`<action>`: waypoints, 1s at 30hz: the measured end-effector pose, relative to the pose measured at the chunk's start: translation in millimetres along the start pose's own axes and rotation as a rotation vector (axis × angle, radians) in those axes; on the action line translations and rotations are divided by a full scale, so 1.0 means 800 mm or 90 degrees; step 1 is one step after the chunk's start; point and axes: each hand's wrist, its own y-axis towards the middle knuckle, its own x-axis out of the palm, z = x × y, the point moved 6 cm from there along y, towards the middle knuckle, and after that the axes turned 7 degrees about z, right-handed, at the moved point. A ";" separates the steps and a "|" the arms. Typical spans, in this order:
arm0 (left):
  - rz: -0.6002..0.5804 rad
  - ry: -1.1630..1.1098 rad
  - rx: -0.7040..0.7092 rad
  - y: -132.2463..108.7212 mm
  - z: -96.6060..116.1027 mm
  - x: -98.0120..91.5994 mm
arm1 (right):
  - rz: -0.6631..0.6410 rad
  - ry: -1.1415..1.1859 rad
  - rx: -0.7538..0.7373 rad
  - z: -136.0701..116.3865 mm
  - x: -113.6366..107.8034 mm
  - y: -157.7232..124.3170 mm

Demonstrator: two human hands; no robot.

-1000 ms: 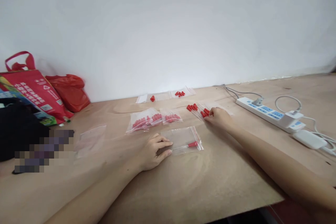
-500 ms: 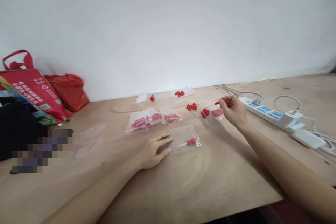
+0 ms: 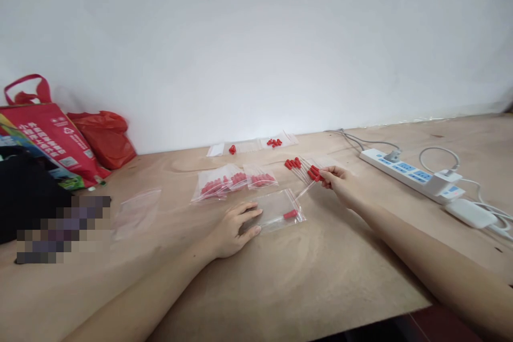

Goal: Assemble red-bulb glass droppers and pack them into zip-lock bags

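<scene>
My left hand point(image 3: 237, 228) rests with its fingers apart on the left end of a clear zip bag point(image 3: 274, 206). Inside that bag lies a stick with a red tip point(image 3: 290, 214) at the right end. To the right, my right hand point(image 3: 335, 181) pinches a red-tipped stick point(image 3: 306, 189) by its red end, and the thin end points down-left at the bag's opening. Just beside those fingertips lie more red-tipped sticks point(image 3: 295, 163) in small groups. Filled bags of red-tipped pieces point(image 3: 216, 184) lie behind my left hand.
At the back are loose red tips point(image 3: 274, 142) on a bag. On the right stand a white power strip point(image 3: 409, 171) and a white adapter point(image 3: 471, 212) with cables. On the left are a flat bag point(image 3: 138, 214), a red shopping bag point(image 3: 56, 139) and a red plastic bag point(image 3: 106, 139).
My right hand has moved left and nearer with the stick, whose thin end now points down-left at the bag. My left hand has stayed nearly still.
</scene>
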 end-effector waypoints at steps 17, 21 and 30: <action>-0.018 0.012 -0.027 0.000 0.000 0.000 | -0.347 -0.067 0.066 0.004 0.081 -0.087; -0.026 0.018 -0.029 -0.001 -0.001 0.000 | -0.365 -0.183 -0.006 0.005 0.086 -0.088; -0.032 0.010 -0.025 0.000 -0.004 0.003 | 0.034 -0.651 -0.208 -0.026 0.022 0.005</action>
